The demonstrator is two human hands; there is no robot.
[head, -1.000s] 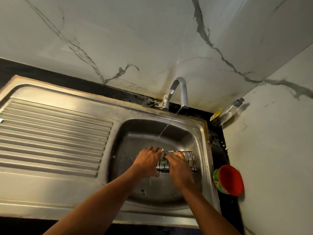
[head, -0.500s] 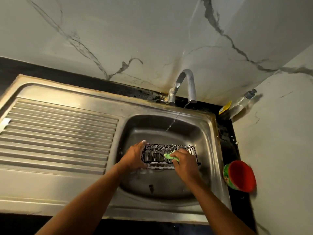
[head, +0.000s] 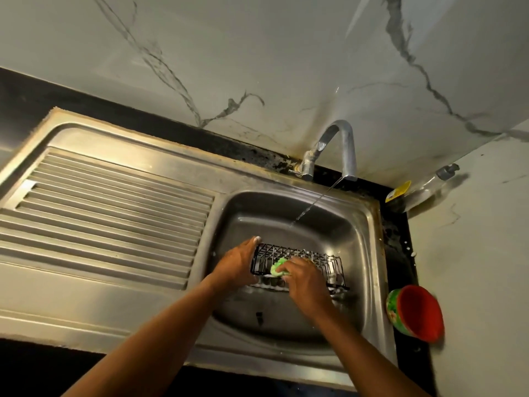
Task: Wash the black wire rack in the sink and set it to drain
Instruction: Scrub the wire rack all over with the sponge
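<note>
The black wire rack (head: 323, 260) sits low in the steel sink (head: 363, 253), with foam along its front edge. My left hand (head: 239, 263) grips the rack's left end. My right hand (head: 305, 277) holds a green scrubber (head: 278, 266) and presses it on the rack's left-middle part. A thin stream of water runs from the tap (head: 340, 147) and falls into the basin behind the rack, not onto it.
The ribbed steel draining board (head: 106, 213) lies to the left of the basin. A red bowl with a green outside (head: 416, 312) lies tipped on the black counter at the right. A clear soap bottle (head: 420, 187) leans in the back right corner against the marble wall.
The rack has come into fuller view as my hands spread apart. My left hand slid to the rack's left end, and the scrubber in my right hand moved leftward along the wires.
</note>
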